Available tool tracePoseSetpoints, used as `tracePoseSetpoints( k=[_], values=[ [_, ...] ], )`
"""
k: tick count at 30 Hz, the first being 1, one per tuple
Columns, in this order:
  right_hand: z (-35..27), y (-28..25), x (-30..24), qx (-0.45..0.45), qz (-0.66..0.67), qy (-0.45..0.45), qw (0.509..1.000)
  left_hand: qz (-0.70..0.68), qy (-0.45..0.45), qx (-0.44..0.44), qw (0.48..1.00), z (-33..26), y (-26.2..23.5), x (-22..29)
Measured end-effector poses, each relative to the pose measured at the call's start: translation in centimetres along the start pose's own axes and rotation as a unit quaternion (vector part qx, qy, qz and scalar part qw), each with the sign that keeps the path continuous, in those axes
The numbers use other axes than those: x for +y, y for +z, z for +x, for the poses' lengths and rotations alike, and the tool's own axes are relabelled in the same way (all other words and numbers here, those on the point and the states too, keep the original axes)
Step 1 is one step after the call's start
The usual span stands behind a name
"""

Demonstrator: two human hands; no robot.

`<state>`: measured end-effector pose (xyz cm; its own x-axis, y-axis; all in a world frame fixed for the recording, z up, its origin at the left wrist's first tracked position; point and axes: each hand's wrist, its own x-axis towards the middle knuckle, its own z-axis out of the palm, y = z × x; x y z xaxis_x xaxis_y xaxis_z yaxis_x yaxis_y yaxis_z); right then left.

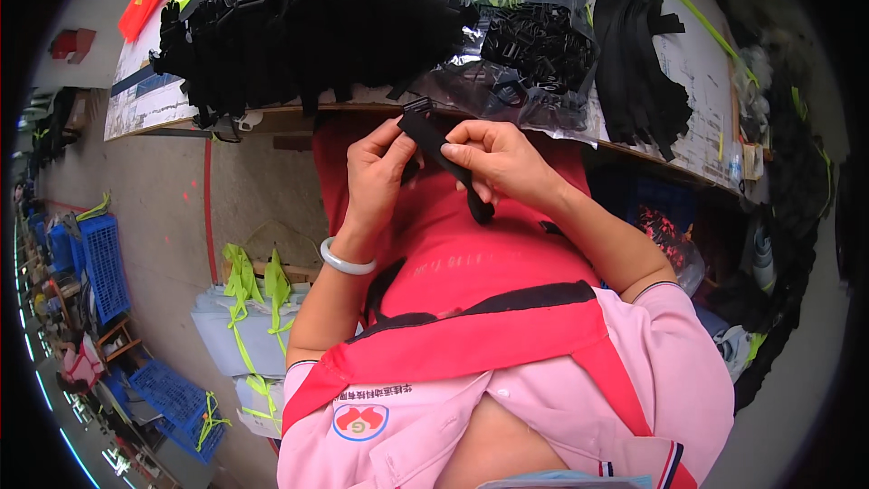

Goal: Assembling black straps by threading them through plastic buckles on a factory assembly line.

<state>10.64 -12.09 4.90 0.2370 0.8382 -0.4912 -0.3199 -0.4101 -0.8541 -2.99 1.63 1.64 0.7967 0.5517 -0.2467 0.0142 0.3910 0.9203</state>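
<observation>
Between my two hands is a black webbing strap [433, 147], held over my red apron just in front of the table edge. A small black plastic buckle [417, 107] sits at the strap's upper end. My left hand [378, 163] pinches the strap by that buckle, thumb on top. The fingers of my right hand [496, 158] grip the strap a little lower down. Its loose end [482, 212] hangs folded below my right hand. Whether the strap runs fully through the buckle I cannot tell.
A big pile of black straps with buckles [317, 27] covers the table's left. Beside it lies a clear plastic bag of black buckles [539, 50]. More cut black straps [638, 63] lie to the right. Tied bundles [240, 330] and blue crates [107, 263] stand on the left floor.
</observation>
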Motion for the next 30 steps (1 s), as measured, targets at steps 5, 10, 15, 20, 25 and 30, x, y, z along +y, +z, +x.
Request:
tracePoseSetpoints(
  k=[5,10,15,20,25,30],
  values=[
    [0.4,0.1,1.2,0.031,0.04,-0.022,0.998,0.037,0.059,0.02,0.997,-0.1,-0.1,-1.2],
    [0.8,1.0,1.8,0.042,0.128,-0.073,0.988,0.125,0.159,0.041,0.978,0.3,0.4,-2.2],
    [1.8,0.1,1.2,0.05,0.115,-0.135,0.983,0.222,0.212,0.002,0.952,-0.7,0.0,-2.7],
    [2.4,0.5,2.7,0.045,0.0,-0.228,0.973,-0.109,-0.155,-0.032,0.981,-0.4,-1.1,-1.2],
    [1.0,-0.5,-0.1,0.112,-0.048,-0.434,0.893,-0.011,-0.088,0.035,0.995,0.4,-1.7,-1.7],
    [-4.5,-3.7,-9.9,0.054,0.056,-0.509,0.857,0.049,-0.044,0.089,0.994,-0.5,-2.9,-1.4]
  ],
)
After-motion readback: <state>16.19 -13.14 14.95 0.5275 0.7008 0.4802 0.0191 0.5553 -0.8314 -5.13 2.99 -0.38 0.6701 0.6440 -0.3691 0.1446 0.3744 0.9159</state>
